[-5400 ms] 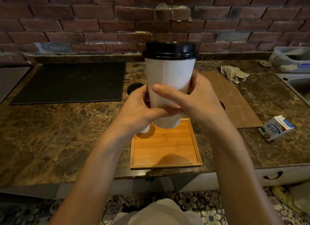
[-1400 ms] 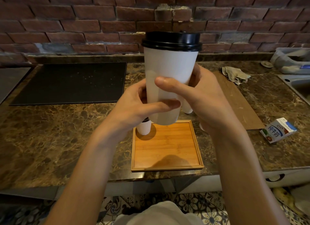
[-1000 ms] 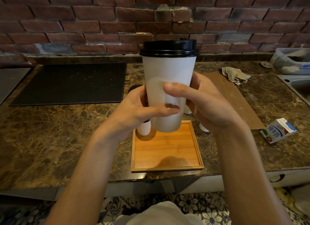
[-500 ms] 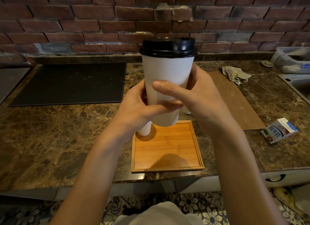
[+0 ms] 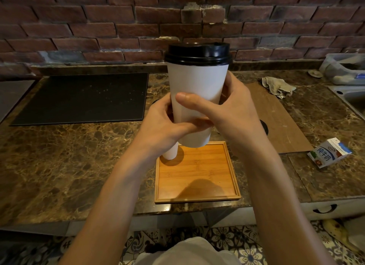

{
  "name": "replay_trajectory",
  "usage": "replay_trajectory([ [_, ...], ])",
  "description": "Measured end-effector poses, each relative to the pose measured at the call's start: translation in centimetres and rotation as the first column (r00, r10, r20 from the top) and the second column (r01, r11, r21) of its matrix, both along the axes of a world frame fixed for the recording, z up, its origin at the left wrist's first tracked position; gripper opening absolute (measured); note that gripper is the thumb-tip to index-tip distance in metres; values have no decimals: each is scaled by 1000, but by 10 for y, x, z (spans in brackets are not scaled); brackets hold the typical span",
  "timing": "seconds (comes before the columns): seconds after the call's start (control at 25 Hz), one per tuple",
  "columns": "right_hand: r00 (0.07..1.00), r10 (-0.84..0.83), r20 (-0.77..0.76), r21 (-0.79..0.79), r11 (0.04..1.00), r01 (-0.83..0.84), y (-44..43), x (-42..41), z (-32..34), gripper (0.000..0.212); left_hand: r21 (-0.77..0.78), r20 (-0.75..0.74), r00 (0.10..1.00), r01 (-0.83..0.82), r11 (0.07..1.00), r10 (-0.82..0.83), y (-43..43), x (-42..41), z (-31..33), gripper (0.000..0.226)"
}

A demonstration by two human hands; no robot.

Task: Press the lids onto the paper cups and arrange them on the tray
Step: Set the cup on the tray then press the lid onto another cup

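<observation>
Head view: the milk carton (image 5: 328, 155), well to the right of the tray (image 5: 207, 166), reads "纯牛奶" in blue. You hold the paper cup (image 5: 197, 87) upright in the air above the tray's far edge, with the black lid (image 5: 197, 53) sitting on its rim. Your left hand (image 5: 162, 126) grips the cup's lower part, thumb across the front. Your right hand (image 5: 233, 114) wraps the middle, thumb just above the left one, other fingers curled behind. A second cup (image 5: 170, 154) stands at the tray's far-left corner, mostly hidden by your left hand.
</observation>
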State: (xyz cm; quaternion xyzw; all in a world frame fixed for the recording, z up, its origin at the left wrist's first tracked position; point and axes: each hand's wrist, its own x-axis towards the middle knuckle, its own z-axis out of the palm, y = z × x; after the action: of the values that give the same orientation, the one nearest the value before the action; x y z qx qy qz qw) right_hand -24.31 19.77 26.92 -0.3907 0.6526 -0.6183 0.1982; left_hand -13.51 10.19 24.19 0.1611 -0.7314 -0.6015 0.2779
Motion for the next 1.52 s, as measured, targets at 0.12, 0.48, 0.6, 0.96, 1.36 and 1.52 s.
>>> replay_trajectory([
  [0.12, 999, 23, 37, -33, 999, -21, 1, -2, 3, 67, 8, -9, 1000, 25, 1000, -25, -1, 2, 4, 47],
  [0.48, 965, 154, 211, -63, 988, -143, 4, -9, -2, 54, 86, -19, 986, 169, 982, -168, -5, 4, 2, 40],
  [0.6, 951, 185, 247, -42, 983, -180, 4, -13, -7, 55, 168, -15, 976, 217, 962, -217, -7, 5, -3, 39],
  [0.96, 970, 188, 156, 22, 981, -193, 4, -8, -2, 53, 167, -30, 981, 196, 966, -194, -7, 5, -7, 45],
  [1.36, 999, 34, -32, 73, 997, -32, 3, 3, 5, 68, 17, -45, 999, -16, 1000, 17, 1, 0, -6, 44],
  [1.52, 995, -73, -74, 50, 996, 77, 0, 12, 0, 70, -4, -44, 996, -84, 996, 83, 3, -2, -10, 43],
])
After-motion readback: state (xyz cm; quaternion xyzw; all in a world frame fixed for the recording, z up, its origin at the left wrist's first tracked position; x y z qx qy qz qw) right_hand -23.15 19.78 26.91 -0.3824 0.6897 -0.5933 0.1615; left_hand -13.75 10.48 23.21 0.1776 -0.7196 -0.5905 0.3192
